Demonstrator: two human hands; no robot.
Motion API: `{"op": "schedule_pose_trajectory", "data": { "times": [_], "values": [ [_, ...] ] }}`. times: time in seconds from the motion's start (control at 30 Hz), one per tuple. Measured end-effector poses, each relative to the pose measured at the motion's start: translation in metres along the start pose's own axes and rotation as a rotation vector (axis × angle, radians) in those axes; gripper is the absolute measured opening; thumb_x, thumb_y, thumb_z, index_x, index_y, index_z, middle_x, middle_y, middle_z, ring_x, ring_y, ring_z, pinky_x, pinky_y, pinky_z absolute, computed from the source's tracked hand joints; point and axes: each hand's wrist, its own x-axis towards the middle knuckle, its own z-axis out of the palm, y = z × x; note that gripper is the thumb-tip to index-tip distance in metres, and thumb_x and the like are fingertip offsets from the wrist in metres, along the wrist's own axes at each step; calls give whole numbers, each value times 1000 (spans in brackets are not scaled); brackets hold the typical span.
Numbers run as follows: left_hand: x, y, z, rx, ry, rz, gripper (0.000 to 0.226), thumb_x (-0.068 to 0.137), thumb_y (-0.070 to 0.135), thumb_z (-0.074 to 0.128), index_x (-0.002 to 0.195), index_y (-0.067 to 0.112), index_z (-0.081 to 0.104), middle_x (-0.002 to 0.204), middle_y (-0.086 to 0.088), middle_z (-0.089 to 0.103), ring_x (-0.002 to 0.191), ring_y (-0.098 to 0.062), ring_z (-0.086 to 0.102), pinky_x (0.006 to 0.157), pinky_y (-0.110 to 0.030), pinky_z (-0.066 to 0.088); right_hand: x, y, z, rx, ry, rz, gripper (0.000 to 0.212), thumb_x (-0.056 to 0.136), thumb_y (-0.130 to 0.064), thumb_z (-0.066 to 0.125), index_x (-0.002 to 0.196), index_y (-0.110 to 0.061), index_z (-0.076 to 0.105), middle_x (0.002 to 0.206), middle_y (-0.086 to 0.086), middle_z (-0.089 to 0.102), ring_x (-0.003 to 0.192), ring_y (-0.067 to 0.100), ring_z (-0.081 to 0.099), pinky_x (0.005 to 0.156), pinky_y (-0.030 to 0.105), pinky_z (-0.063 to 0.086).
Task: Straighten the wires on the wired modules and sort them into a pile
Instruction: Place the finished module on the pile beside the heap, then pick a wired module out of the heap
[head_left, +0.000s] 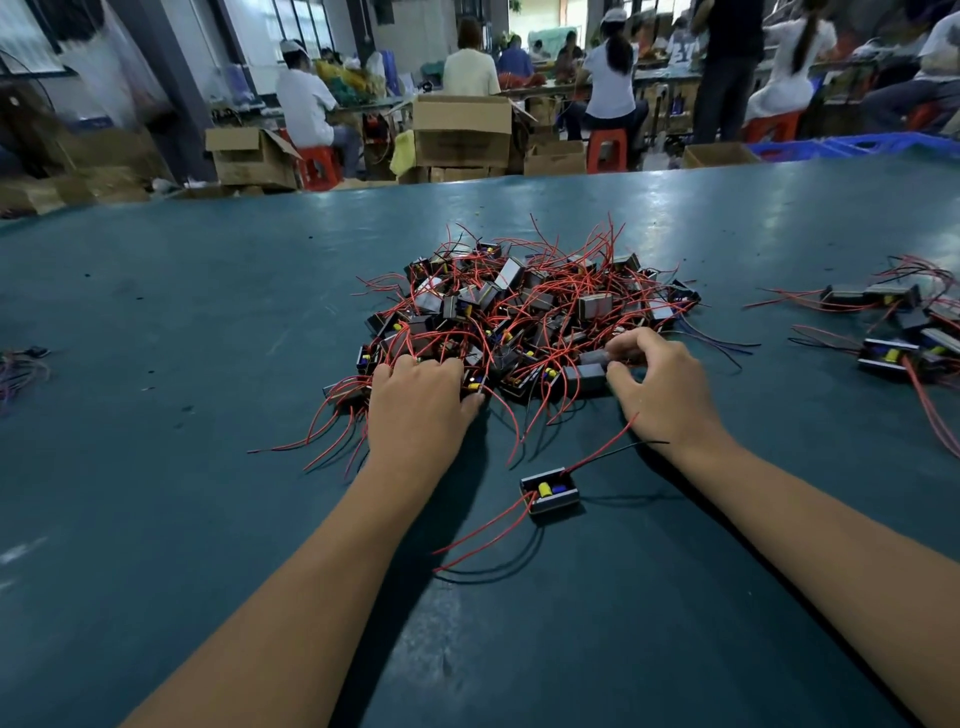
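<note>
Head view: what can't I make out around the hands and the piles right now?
- Left hand: fingertips buried in the tangled pile; grip unclear.
- Right hand: fingers curl on a module; contact partly hidden.
- Sorted pile: cut off by the right edge.
- Wire bundle, left edge: blurred.

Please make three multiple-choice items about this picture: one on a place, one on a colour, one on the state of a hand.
1. Where does the single module lie?
A. On top of the big pile
B. On the table between the forearms
C. In a cardboard box

2. What colour are most wires in the pile?
A. Red
B. Green
C. White

3. What does the right hand do?
A. Lies flat on bare table
B. Hangs idle in the air
C. Pinches a module at the pile's edge

Key: 1 B, the single module lies apart, nearer than the pile; 2 A, red strands dominate; 3 C, the right hand has fingers curled on a dark module.
</note>
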Motion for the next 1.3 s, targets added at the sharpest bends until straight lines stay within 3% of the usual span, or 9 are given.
{"op": "schedule_pose_trajectory", "data": {
  "times": [0.23, 0.37, 0.57, 0.77, 0.9, 0.97, 1.07, 1.2, 1.3],
  "values": [
    [1, 13, 4, 48, -32, -89, 37, 95, 52, 47, 95, 18, 61, 95, 0, 66, 98, -27, 55, 93, -46, 34, 0, 3, 1, 5, -2, -7, 15, 89, -11, 60, 101, -17, 68, 84, -24, 51, 106, 24, 56, 101, 51, 41],
    [-2, 1, -10, -56, 73, -58, 32, 93, 51, 51, 97, 22, 63, 93, 2, 67, 96, -24, 57, 89, -42, 34, 2, 4, 1, 27, 2, 31, 15, 90, -12, 59, 101, -18, 67, 90, -11, 61, 106, 24, 56, 99, 48, 43],
    [-14, -8, -37, -178, 146, -86, 26, 92, 49, 57, 95, 23, 63, 80, 3, 69, 81, -24, 61, 80, -37, 26, 3, 7, 3, 40, -3, 49, 15, 90, -15, 59, 101, -21, 68, 97, -5, 66, 106, 21, 57, 96, 44, 46],
    [-14, -19, -63, -505, 316, -232, 25, 87, 44, 62, 88, 20, 67, 78, 0, 70, 79, -31, 63, 79, -42, 50, 5, 12, 5, 27, 16, 18, 13, 90, -15, 60, 99, -20, 68, 96, -3, 68, 102, 21, 60, 93, 41, 49],
    [-16, -14, -75, -709, 498, -232, 22, 89, 44, 62, 89, 22, 63, 73, 18, 61, 74, -20, 63, 72, -41, 53, 6, 13, 5, 119, 99, -12, 15, 91, -14, 59, 91, -27, 66, 90, -4, 69, 88, 16, 64, 74, 19, 47],
    [-19, -9, -77, -760, 564, -200, 20, 92, 44, 60, 94, 23, 59, 74, 21, 60, 71, -15, 62, 70, -41, 53, 8, 8, 0, 218, 128, -38, 16, 92, -13, 58, 89, -25, 67, 85, -3, 71, 82, 19, 66, 70, 24, 53],
    [-21, -2, -73, -830, 541, -150, 21, 92, 40, 64, 99, 22, 58, 76, 22, 63, 69, -3, 64, 68, -37, 54, 15, -11, -18, 367, 136, -95, 17, 92, -8, 56, 89, -19, 69, 81, -4, 72, 75, 18, 68, 71, 41, 58],
    [-23, 6, -68, -974, 436, -111, 18, 91, 31, 72, 98, 22, 59, 80, 16, 68, 70, -4, 67, 66, -33, 55, 21, -60, -55, 445, 133, -202, 18, 88, -13, 56, 86, -25, 69, 75, -4, 72, 68, 9, 68, 65, 27, 55],
    [-26, 11, -68, -1033, 413, -93, 21, 88, 30, 76, 93, 24, 57, 79, 11, 69, 68, -8, 68, 64, -39, 57, 11, -96, -81, 266, -22, -277, 16, 87, -29, 58, 80, -24, 71, 71, -6, 73, 65, 11, 69, 64, 33, 58]
  ]
}}
